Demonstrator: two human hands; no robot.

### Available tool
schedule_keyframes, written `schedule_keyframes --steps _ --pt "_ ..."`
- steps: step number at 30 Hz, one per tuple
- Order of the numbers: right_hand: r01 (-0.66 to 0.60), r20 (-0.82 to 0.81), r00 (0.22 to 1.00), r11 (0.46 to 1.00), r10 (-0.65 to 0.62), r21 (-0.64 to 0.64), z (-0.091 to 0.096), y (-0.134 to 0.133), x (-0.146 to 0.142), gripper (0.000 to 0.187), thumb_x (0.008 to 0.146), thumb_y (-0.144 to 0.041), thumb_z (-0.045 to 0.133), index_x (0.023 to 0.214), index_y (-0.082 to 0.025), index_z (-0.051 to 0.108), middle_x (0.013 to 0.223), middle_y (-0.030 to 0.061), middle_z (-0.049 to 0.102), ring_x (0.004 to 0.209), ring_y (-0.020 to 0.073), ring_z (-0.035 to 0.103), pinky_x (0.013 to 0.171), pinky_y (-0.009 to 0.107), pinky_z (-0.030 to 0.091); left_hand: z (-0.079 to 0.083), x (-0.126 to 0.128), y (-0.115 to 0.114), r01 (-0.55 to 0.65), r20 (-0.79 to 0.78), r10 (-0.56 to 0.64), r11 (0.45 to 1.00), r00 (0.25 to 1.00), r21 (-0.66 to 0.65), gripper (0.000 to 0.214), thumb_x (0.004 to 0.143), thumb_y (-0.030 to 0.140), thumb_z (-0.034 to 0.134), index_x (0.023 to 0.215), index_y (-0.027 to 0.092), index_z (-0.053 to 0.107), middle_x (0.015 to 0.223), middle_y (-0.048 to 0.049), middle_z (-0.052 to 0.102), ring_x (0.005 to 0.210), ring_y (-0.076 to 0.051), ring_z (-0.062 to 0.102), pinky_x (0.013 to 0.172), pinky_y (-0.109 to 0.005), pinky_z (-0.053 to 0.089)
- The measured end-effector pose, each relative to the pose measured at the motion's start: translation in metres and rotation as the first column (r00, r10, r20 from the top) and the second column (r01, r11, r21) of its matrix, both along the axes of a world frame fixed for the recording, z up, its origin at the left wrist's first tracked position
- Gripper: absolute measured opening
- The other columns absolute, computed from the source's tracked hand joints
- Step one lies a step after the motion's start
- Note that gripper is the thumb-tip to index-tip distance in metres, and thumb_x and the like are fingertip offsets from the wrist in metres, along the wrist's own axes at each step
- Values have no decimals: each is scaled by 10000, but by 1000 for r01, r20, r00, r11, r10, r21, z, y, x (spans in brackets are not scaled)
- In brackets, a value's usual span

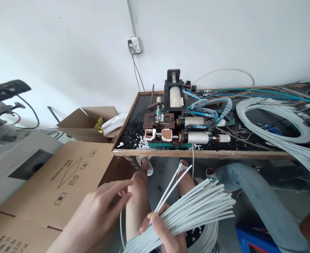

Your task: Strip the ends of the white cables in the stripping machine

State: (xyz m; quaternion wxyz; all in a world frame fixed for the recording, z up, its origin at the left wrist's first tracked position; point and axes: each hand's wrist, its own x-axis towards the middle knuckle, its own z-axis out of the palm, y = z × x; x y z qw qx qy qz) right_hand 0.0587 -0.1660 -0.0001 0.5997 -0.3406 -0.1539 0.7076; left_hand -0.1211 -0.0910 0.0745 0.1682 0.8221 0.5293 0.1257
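I'm watching through the head camera, and the cylinder machine (pixel 193 122) is my landmark here. Right in front of it, on the near side, my right hand (pixel 161 226) is grasping the bundle of white strands (pixel 197 207): thumb laid over the top, fingers wrapped beneath, the cut ends fanning out past the knuckles toward the machine's right-hand side. And look, two loose strands (pixel 170 185) split off from the rest, rising between thumb and forefinger, their tips pointing up at the machine's front edge! Over to the left and front of the machine, my left hand (pixel 104 203) hangs released, index finger and thumb half-curled toward each other, just beside the bundle but apart from it and near the lower part of those two strands. The machine itself sits on the workbench (pixel 210 154), black scraps (pixel 130 131) strewn to its left and white clippings (pixel 141 142) gathered at its front left corner. To its right lies a coil of white strands (pixel 265 131), its tail spilling over the bench edge. Left of the machine stands an open carton (pixel 75 123); below and to its right, another person's denim leg (pixel 263 207) stretches in.
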Motion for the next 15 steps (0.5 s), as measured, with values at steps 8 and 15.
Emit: schedule_keyframes --steps 8,15 --pt "150 115 982 989 -150 6 -28 24 -5 284 829 -481 717 705 -235 648 660 -19 653 636 147 615 588 242 554 17 85 -11 245 89 -283 922 955 300 171 988 249 584 841 197 652 651 -1 630 560 -168 580 519 -286 425" --pt "143 252 954 985 -162 92 -24 10 1 299 879 -500 703 731 -241 723 784 14 732 776 179 720 765 262 607 -2 90 -10 151 236 -214 954 948 261 211 992 169 535 840 178 680 576 22 589 445 -109 478 444 -251 361"
